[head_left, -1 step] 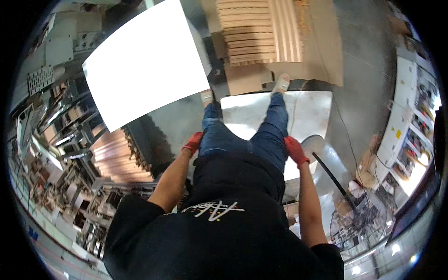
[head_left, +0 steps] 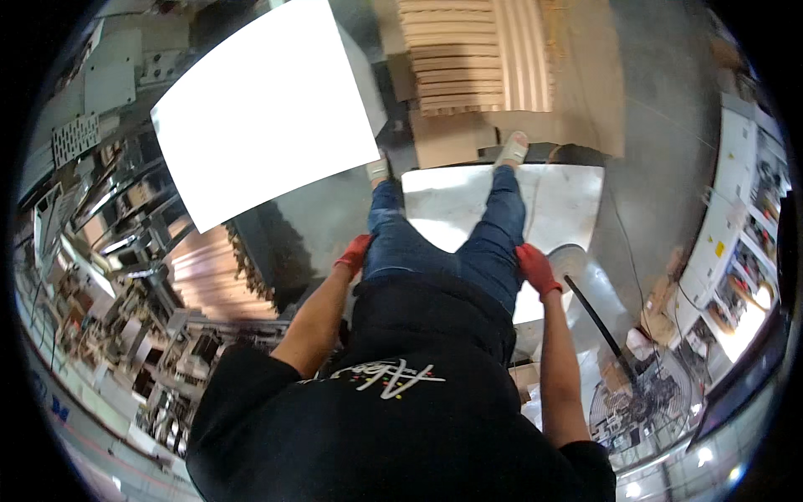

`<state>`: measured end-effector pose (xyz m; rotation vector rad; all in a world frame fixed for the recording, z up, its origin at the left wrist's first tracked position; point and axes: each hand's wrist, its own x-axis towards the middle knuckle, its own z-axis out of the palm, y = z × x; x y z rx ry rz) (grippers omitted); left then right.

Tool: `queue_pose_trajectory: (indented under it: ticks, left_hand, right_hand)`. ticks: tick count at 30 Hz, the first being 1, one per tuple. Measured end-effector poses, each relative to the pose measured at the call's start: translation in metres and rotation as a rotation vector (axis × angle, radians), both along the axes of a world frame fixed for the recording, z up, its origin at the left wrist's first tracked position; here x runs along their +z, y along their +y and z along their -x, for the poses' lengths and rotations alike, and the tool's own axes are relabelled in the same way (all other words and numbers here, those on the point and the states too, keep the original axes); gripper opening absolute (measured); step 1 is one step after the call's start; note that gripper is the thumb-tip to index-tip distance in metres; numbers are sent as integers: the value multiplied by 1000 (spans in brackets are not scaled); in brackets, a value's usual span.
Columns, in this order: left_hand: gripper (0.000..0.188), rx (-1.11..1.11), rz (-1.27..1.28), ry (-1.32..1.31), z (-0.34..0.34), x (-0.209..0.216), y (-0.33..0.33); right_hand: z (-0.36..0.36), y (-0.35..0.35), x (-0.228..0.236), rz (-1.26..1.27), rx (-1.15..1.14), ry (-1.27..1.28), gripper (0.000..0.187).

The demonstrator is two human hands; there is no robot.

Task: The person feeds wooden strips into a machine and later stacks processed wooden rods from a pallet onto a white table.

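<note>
My left hand (head_left: 355, 253), in a red glove, rests against the outside of my left thigh. On the other side my right hand (head_left: 537, 268), also red-gloved, lies along my right thigh. Both hold nothing that I can see; their fingers look loosely stretched toward the jeans (head_left: 452, 251) and are partly hidden. A glaring white panel-like surface (head_left: 268, 117) stands ahead to the left, nearest my left hand. Below and between my legs is a white board (head_left: 560, 192). Beyond my feet lies a stack of brown ridged strips (head_left: 456, 63) on flat cardboard (head_left: 590, 92).
Another stack of ridged brown pieces (head_left: 219, 272) sits to the left, beside machinery (head_left: 134, 351). At the right are a round metal base with a black pole (head_left: 592, 311), a fan (head_left: 644, 406), a cable (head_left: 623, 226) and white cabinets (head_left: 719, 192) with shelves.
The whole view has shifted slightly, so the surroundings sit a little further right. Both hands remain at my thighs.
</note>
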<state>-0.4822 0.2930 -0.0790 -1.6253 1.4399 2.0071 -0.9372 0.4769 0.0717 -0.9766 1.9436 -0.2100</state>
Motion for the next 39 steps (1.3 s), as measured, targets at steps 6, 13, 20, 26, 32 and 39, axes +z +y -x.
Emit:
queue_pose_trajectory:
  ticks: [6,13,20,26,32,39]
  left_hand:
    - [36,169,214,-360,63,-12,39]
    - [38,719,-213,-176,87,111,37]
    - [46,505,-307,-278,43,13,56]
    - [50,389,-27,-317,-79,-140,120]
    - [39,468,-113,-307,-38,-129,86]
    - [34,419,39,-433,-76,-151,92]
  right_hand:
    - [41,-116,-34,63,55,130,23]
    - [-23,-159,-133,64,-37,-251,18]
    - [-107,-96,-215,-295,-263,-451,24]
    - [-221,-73,-314,-403,-491,-584,41]
    - [-268,-64,-358,-138,-535,-645,30]
    - [-280,-82,-338,-179,-795,-759,21]
